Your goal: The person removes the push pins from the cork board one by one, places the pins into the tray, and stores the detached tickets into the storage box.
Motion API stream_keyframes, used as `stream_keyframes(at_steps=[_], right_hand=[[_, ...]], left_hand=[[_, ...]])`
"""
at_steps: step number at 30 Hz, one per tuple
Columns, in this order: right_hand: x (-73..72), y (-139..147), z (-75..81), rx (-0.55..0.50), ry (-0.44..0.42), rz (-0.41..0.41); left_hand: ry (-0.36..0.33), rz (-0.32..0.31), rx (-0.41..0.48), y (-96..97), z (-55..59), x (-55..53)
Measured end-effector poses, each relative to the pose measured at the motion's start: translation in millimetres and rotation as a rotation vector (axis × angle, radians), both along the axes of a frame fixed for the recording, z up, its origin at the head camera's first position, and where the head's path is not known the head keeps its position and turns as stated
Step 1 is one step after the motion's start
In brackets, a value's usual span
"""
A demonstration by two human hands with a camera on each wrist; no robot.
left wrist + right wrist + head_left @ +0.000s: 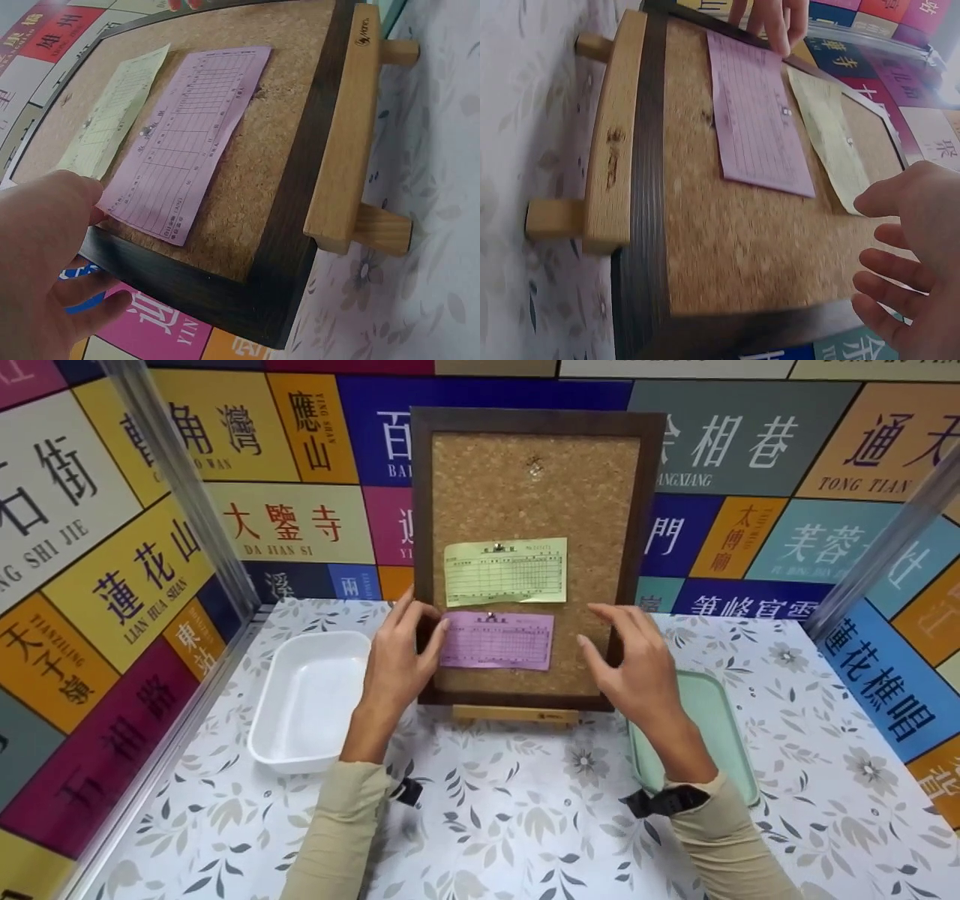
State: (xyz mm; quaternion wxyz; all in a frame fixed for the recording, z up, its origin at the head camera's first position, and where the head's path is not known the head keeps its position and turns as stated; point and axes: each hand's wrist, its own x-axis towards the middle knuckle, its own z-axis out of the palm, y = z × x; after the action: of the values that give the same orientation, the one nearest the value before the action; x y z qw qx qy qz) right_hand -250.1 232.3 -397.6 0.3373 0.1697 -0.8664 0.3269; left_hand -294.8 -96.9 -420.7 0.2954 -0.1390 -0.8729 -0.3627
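A cork board [517, 502] in a dark frame leans on a wooden stand [517, 714]. A yellow-green printed slip [506, 574] is fixed to it by a small pin at its top. Below hangs a pink-purple printed slip [495, 643], also pinned. The left hand [401, 656] is at the frame's left side, its thumb touching the pink slip's left edge; in the left wrist view this hand [45, 247] partly hides the slip's corner. With bent, spread fingers, the right hand [637, 660] hovers by the frame's right side, holding nothing; the right wrist view shows this hand [915, 262] apart from both slips.
To the left stands a white plastic tub [307, 697]. A pale green tray [712, 727] lies on the right, partly behind the right forearm. Leaf-patterned cloth [525, 825] covers the table; panels with large characters [285, 521] stand behind and at both sides.
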Motion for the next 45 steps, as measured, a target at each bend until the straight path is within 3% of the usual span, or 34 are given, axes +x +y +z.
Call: stream_keyframes(at_steps=[10, 18, 25, 34, 45], right_hand=[[-16.0, -50.6, -5.4, -0.083, -0.04, 0.134], [-30.2, -81.2, -16.3, -0.094, -0.069, 0.156], [-41.0, -95.3, -25.6, -0.166, -0.068, 0.203], [-49.3, -104.3, -19.5, -0.158, -0.019, 0.171], [-52.5, -110.6, -20.2, -0.199, -0.021, 0.16]], left_hand=[[0.033, -0.021, 0.071, -0.1, 4.6, -12.9], [-0.021, -0.02, 0.065, -0.6, -0.2, -10.5], [-0.029, -0.034, 0.094, -0.6, -5.2, -9.5], [-0.027, -0.033, 0.1, 1.9, -3.1, -9.3], [-0.042, -0.022, 0.087, 2.9, -1.9, -8.0]])
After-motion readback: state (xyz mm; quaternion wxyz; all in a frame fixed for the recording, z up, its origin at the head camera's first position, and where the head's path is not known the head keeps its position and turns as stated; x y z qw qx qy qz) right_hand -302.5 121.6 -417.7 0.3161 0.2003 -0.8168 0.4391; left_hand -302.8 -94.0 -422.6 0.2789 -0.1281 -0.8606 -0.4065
